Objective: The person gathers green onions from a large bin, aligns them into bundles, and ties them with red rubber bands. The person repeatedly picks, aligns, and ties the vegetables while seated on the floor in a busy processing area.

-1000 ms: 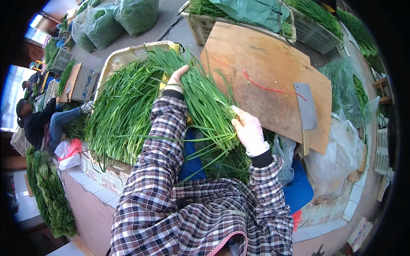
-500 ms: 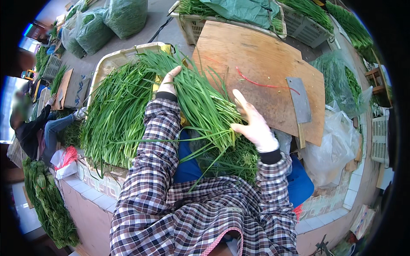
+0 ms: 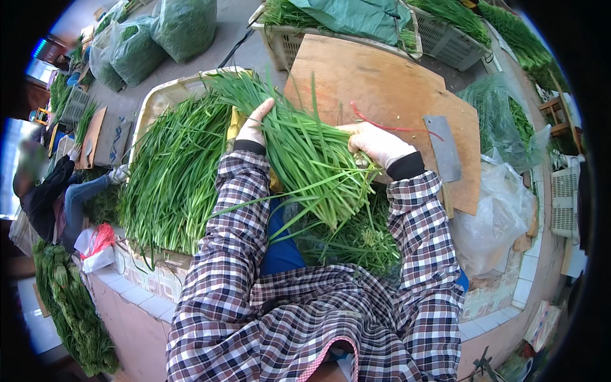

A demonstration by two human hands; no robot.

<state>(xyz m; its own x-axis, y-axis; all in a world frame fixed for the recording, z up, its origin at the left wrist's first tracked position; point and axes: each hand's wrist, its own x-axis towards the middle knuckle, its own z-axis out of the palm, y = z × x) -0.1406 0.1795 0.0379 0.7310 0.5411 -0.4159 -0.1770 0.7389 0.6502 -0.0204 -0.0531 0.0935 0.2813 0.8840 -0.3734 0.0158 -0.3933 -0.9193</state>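
A long bundle of green chives (image 3: 305,153) lies slanted between my two hands. My left hand (image 3: 256,122) grips its upper part near the tips. My right hand (image 3: 375,141), in a white glove, holds the bundle's right side at the edge of a wooden cutting board (image 3: 382,83). A big heap of loose chives (image 3: 172,172) fills a tray (image 3: 159,102) to the left. A cleaver (image 3: 443,149) and a red rubber band (image 3: 391,126) rest on the board.
Crates of greens (image 3: 356,25) stand behind the board, bagged greens (image 3: 159,32) at the far left. A clear plastic bag (image 3: 496,210) sits to the right. A person (image 3: 57,191) crouches at the left. More greens (image 3: 70,305) lie on the floor below the tiled ledge (image 3: 140,280).
My right hand has moved up along the bundle to the board's edge, and the bundle is gathered tighter. My left hand stays near the tips.
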